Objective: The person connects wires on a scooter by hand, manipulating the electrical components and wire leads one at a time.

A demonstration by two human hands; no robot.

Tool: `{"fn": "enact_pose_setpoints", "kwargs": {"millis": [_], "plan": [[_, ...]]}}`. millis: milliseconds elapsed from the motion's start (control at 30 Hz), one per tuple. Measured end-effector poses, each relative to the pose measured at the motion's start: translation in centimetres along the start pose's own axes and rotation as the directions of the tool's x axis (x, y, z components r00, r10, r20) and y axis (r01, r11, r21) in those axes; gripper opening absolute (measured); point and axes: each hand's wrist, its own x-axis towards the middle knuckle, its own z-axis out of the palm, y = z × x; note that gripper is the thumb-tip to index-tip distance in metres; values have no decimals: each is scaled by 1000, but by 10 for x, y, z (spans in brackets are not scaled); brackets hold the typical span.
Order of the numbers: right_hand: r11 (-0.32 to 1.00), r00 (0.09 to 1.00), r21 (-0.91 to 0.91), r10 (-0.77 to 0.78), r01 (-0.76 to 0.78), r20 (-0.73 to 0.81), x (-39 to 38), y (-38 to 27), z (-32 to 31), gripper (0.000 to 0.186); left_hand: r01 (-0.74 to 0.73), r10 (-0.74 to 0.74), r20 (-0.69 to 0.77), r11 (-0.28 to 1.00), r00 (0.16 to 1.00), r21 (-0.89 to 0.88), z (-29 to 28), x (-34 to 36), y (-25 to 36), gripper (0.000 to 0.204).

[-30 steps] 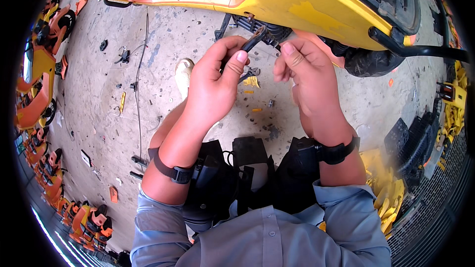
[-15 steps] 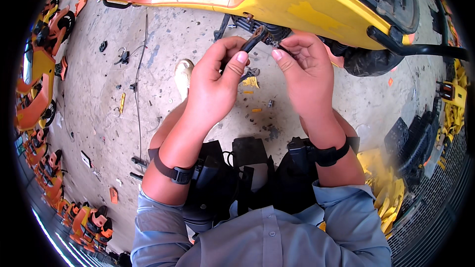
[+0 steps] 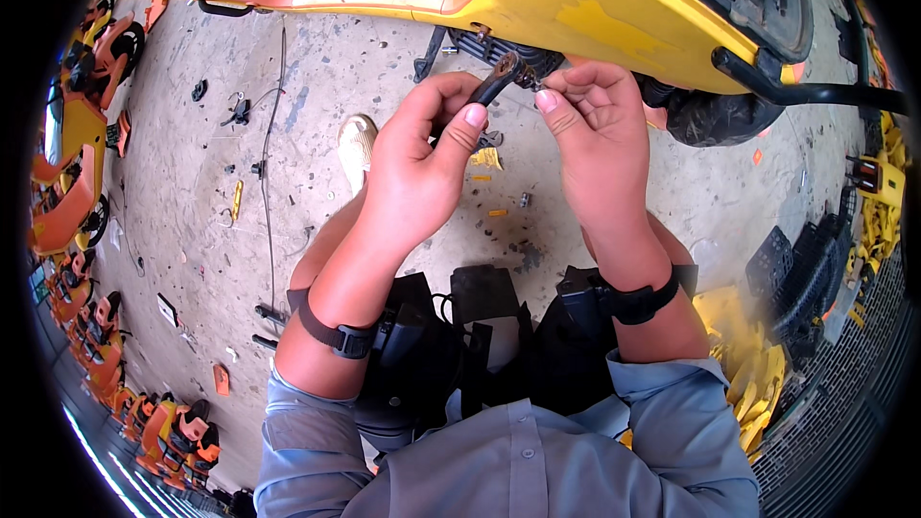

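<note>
In the head view my left hand (image 3: 427,153) grips a dark bar-like part (image 3: 496,80) with a rounded, rusty-looking end, held upward at a slant. Beside that end, my right hand (image 3: 590,144) has thumb and fingers closed on a small dark metal piece (image 3: 532,82), too small to identify. Both hands are just below the edge of an orange and yellow scooter-like body (image 3: 604,10). A tool (image 3: 489,140) with a yellow scrap lies on the floor beyond them, partly hidden by my left hand.
A black tube (image 3: 815,94) juts out at upper right. Scattered small parts and a long cable (image 3: 273,144) lie on the concrete floor (image 3: 192,221). Orange vehicles (image 3: 77,173) line the left side. Yellow panels (image 3: 739,345) and black plastic parts (image 3: 801,269) are piled at the right.
My right hand has turned and moved its thumb and fingers onto the small piece at the bar's end. The bar's end has tilted slightly; my left hand stays nearly in place.
</note>
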Motion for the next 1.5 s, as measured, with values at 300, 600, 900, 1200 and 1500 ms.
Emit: {"fn": "enact_pose_setpoints", "kwargs": {"millis": [300, 600, 900, 1200, 1500], "plan": [[802, 864, 326, 445, -501, 235, 14, -10, -26, 17, -60, 58, 76, 998, 995, 32, -1, -1, 0, 27], [916, 969, 316, 228, -246, 93, 8, -1, -7, 18, -181, 182, -11, 981, 983, 76, -1, 1, 0, 18], [907, 940, 254, 302, -335, 159, 10, -7, -12, 23, -128, 129, -3, 989, 992, 73, -4, 2, 5, 18], [1000, 998, 13, 18, -19, 57, 4, -6, 7, 31, 34, -33, 13, 995, 999, -89, -9, 5, 0, 19], [991, 994, -104, 94, -89, 51, 2, -8, 6, 17, 138, -138, 13, 976, 990, -170, -9, 7, 6, 21]]}}
